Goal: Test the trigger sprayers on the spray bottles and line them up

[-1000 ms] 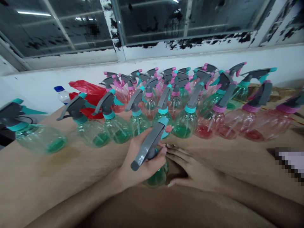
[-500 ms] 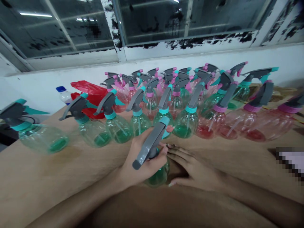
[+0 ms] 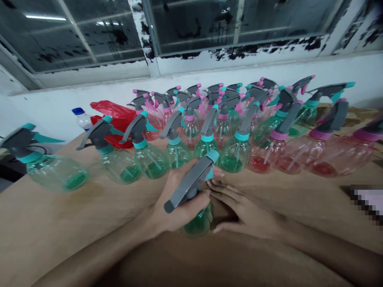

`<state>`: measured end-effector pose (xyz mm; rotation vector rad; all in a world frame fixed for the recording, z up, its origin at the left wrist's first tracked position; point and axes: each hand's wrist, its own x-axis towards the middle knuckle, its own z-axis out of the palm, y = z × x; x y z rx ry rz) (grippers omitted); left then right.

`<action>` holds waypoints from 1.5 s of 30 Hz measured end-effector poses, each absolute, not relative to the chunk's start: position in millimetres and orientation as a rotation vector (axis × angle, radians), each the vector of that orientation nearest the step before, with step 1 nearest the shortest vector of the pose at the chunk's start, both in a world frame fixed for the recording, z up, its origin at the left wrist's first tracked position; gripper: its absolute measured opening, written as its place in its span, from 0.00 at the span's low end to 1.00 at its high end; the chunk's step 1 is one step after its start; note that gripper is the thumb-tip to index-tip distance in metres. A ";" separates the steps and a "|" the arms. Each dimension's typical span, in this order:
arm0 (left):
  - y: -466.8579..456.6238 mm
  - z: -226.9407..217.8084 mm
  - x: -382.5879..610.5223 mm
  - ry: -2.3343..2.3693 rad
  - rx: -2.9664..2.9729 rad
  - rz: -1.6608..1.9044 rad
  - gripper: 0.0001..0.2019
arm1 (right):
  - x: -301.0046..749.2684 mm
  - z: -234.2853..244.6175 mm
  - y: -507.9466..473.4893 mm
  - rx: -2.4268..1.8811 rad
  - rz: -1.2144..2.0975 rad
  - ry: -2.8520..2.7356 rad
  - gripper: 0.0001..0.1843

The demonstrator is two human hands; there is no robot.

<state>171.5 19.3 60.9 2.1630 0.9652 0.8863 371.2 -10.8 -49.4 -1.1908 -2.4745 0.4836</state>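
My left hand [image 3: 182,201] is wrapped round the neck of a green spray bottle [image 3: 199,223] close to me. The bottle's grey spray head [image 3: 191,181] has a teal nozzle and leans up to the right above my fingers. My right hand [image 3: 239,207] lies flat on the table just right of this bottle, fingers stretched and thumb apart; I cannot tell whether its fingertips touch the bottle. Just beyond my hands stands a row of similar bottles, among them a green spray bottle [image 3: 231,161] and a pink spray bottle [image 3: 260,161].
More spray bottles with pink or teal collars crowd the back of the wooden table [image 3: 119,211]. A red plastic bag [image 3: 116,113] and a blue-capped bottle [image 3: 82,117] stand at the back left. Behind runs a white wall [image 3: 98,87] under windows. A blurred-out patch [image 3: 369,199] lies at right.
The spray head in my left hand has turned slightly, its rear end shifting left and its nozzle right. My right hand stays nearly in place. The view has shifted a little.
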 end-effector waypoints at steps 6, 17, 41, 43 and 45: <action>16.6 54.7 174.8 0.952 2.153 0.954 0.12 | 371.2 -51.4 -10.6 -1.186 0.454 -2.481 0.47; 17.0 47.9 175.5 0.968 2.175 0.969 0.08 | 371.6 -51.9 -10.5 -1.174 0.455 -2.467 0.46; 15.9 49.0 177.3 0.940 2.160 1.005 0.05 | 372.1 -50.8 -11.2 -1.202 0.441 -2.500 0.47; 16.1 48.3 177.1 0.930 2.153 1.000 0.04 | 371.7 -51.2 -11.0 -1.203 0.435 -2.503 0.47; 16.6 47.3 176.8 0.941 2.144 0.983 0.04 | 371.3 -51.8 -10.8 -1.197 0.429 -2.493 0.47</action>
